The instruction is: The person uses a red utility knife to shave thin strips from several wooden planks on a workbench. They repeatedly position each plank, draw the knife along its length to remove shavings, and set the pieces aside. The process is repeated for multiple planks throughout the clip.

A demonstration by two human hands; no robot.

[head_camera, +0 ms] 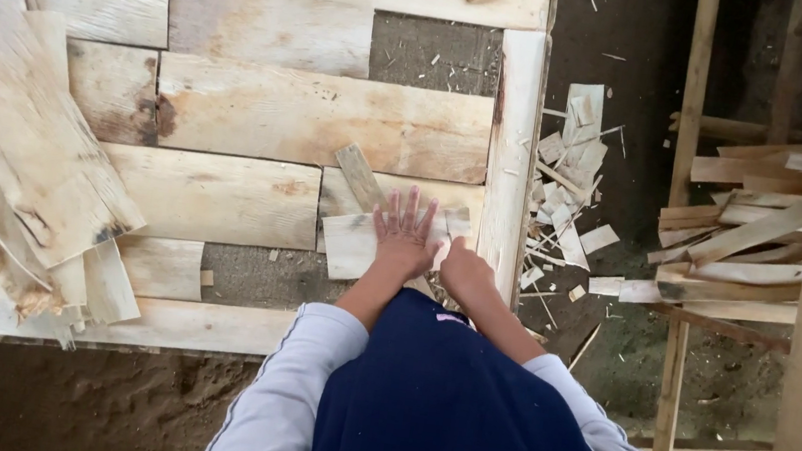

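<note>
Single head view, looking almost straight down from above the person's torso. Close range: hands (429, 244) sit near frame centre, arms entering from the bottom. Faces the plank desk (253, 108) filling upper left; dirt floor (607, 360) and scrap wood on right.

A pale, thin wood piece (354, 242) lies flat on the plank frame's right end.

Two hands are seen at lower centre: one left hand (404, 231) and one right hand (464, 271). One wooden frame (516, 128) is counted across the upper left, and three heaps of wood offcuts: left (23, 142), centre-right (566, 189), right (737, 239).
</note>
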